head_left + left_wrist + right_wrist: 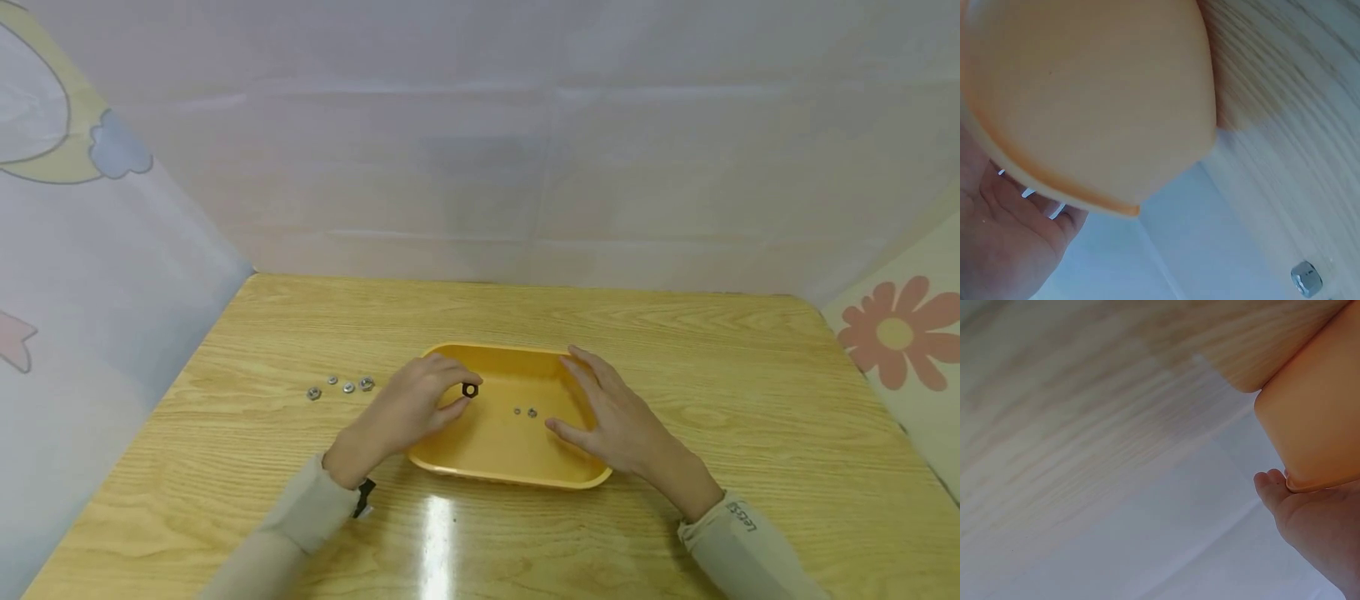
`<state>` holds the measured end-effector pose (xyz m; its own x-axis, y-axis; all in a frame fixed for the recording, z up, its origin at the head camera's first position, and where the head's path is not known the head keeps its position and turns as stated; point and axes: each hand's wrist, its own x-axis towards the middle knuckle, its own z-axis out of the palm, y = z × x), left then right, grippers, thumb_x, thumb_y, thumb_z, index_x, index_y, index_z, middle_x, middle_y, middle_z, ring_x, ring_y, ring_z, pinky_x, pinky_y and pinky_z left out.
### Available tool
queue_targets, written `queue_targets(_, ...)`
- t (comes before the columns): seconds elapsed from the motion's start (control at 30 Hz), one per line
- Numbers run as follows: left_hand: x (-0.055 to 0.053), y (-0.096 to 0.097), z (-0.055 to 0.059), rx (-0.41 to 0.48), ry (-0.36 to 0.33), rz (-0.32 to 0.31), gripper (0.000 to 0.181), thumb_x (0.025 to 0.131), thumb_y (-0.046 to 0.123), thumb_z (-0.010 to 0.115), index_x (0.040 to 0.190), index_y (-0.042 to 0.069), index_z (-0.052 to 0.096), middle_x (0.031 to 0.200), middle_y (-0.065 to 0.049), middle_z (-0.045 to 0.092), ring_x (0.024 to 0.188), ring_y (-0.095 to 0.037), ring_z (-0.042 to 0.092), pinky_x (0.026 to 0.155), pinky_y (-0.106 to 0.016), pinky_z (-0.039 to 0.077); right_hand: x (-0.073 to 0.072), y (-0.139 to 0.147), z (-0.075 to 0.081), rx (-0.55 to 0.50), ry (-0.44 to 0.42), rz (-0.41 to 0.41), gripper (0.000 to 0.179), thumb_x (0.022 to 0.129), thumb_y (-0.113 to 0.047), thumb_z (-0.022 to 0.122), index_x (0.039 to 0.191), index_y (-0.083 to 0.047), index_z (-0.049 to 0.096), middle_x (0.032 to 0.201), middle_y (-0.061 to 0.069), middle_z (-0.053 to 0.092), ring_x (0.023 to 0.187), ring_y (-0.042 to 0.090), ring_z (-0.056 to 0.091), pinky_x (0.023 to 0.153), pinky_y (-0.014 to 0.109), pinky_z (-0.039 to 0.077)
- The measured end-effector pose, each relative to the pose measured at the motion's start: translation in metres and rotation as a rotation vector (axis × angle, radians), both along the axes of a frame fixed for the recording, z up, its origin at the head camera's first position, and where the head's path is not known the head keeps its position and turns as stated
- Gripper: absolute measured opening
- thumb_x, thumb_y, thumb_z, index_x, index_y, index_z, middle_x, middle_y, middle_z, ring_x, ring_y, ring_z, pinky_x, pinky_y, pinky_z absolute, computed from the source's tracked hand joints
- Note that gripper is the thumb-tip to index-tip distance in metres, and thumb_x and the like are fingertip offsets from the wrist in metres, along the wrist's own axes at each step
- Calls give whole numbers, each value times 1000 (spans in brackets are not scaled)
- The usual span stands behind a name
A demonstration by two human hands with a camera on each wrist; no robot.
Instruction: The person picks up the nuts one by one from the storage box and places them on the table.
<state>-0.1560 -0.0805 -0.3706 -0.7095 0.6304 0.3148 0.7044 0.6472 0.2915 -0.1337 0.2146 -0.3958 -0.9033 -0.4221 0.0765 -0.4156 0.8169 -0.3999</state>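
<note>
My left hand (420, 400) pinches a dark hex nut (470, 390) between thumb and fingertips, over the left part of a yellow plastic tray (495, 462). Two small metal nuts lie on the tray's floor; the larger one (532, 412) sits right of the smaller (517, 411). Over the tray's right end is my right hand (618, 425), its fingers spread and holding nothing. The right wrist view shows those fingertips (1267, 481) right at the tray's rim. In the left wrist view the tray wall (1097, 100) hides the left fingertips and the nut.
Several silver nuts lie on the wooden table (712, 350) left of the tray, among them a larger one (367, 383) and one nearest the left edge (313, 393). A pale cloth wall (480, 183) rises behind the table.
</note>
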Motion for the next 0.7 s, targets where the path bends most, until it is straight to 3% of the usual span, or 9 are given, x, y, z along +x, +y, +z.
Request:
queue_targets(0.23, 0, -7, 1, 16, 26, 16, 22, 86, 13, 77, 108, 12, 75, 107, 0, 75, 97, -16, 68, 87, -31, 57, 0, 0, 0, 5, 2, -2, 86, 94, -55, 59, 156, -5, 26, 163, 16, 19, 147, 41, 27, 111, 60, 38)
queue_targets(0.53, 0, -16, 4, 13, 39, 51, 23, 85, 13, 78, 108, 11, 74, 107, -2, 75, 99, -20, 69, 92, -37, 56, -1, 1, -1, 1, 3, 1, 86, 94, -55, 59, 155, -4, 27, 163, 16, 19, 146, 41, 27, 111, 61, 37)
queue_targets(0.7, -1, -21, 6, 19, 68, 55, 25, 83, 13, 79, 108, 9, 74, 105, -4, 75, 95, -20, 68, 87, -36, 57, -1, 1, -1, -1, -2, -1, 86, 94, -55, 59, 155, -4, 27, 163, 15, 19, 147, 41, 27, 111, 61, 37)
